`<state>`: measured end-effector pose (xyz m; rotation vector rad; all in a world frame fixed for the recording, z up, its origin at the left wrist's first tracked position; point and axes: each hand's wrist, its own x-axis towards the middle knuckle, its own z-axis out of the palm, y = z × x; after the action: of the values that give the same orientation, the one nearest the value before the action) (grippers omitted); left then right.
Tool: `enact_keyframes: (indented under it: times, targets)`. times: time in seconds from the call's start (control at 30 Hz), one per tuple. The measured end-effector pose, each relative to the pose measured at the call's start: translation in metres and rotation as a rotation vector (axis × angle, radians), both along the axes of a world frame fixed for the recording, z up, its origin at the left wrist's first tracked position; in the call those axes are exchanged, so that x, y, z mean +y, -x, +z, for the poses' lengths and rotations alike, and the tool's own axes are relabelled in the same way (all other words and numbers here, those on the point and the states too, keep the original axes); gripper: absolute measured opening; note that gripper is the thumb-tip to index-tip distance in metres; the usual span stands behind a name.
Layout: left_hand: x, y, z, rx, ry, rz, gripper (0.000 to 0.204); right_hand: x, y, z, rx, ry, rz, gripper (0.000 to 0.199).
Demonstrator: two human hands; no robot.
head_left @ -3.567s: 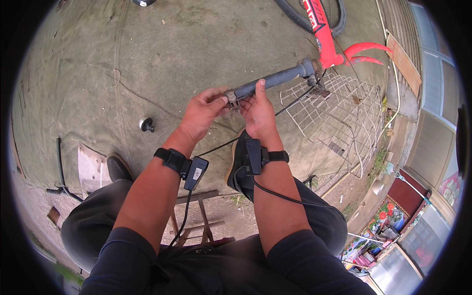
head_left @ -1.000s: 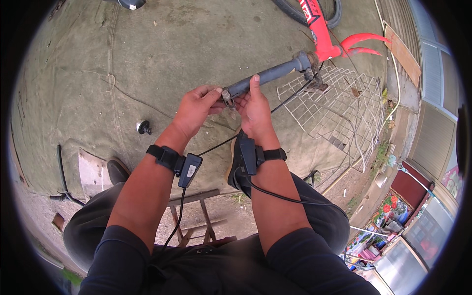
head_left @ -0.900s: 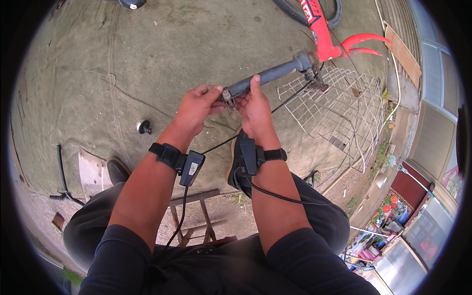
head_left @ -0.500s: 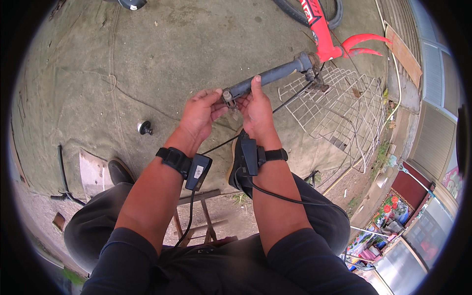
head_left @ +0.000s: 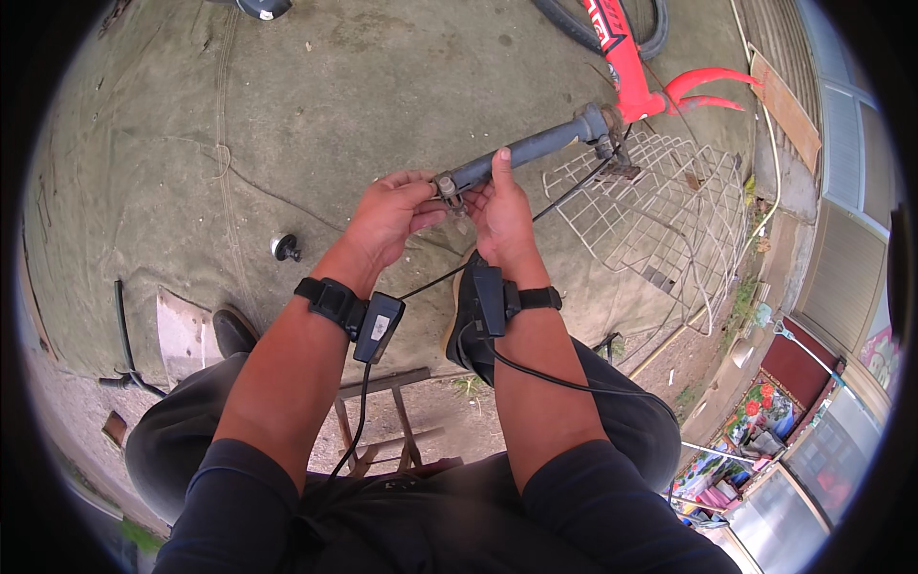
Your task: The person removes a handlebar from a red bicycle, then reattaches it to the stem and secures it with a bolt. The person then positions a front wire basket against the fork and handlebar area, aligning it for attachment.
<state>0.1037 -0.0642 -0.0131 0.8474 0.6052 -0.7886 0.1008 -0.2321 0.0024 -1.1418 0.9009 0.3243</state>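
A dark grey bicycle stem tube [head_left: 540, 143] slants from the red bike frame [head_left: 628, 81] down toward me, with a rusty clamp [head_left: 448, 187] at its near end. My left hand [head_left: 390, 218] is closed at the clamp, thumb and fingers pinching its left side. My right hand [head_left: 504, 218] cradles the tube just beside the clamp, its thumb up along the tube and its fingers bent underneath. The undersides of the tube and clamp are partly hidden by my fingers. A black cable [head_left: 574, 188] runs below the tube.
A bent wire basket [head_left: 650, 206] lies right of the tube, near the red fork [head_left: 708, 77]. A small bell-like part [head_left: 285, 247] rests on the green ground cloth [head_left: 316, 105]. A black handlebar piece [head_left: 122, 330] lies far left, and a wooden stool [head_left: 392, 407] stands between my legs.
My left hand has shifted slightly at the clamp, its fingers now reaching over the far side, and its wrist has moved a little left. The right hand and tube stay nearly still.
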Motion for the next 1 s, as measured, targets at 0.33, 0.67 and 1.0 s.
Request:
enact_keyframes:
  times: [0.33, 0.67, 1.0]
  targets:
    - [-0.002, -0.01, 0.005, -0.012, -0.042, -0.046, 0.025, 0.004, 0.003, 0.004, -0.016, -0.007, -0.019, 0.053]
    - [0.008, -0.004, 0.022, -0.056, -0.144, -0.064, 0.025, 0.015, 0.014, 0.02, -0.076, -0.055, -0.007, 0.061]
    - [0.014, 0.011, 0.023, -0.096, -0.145, 0.007, 0.028, 0.019, 0.016, 0.018, -0.082, -0.055, -0.041, 0.056]
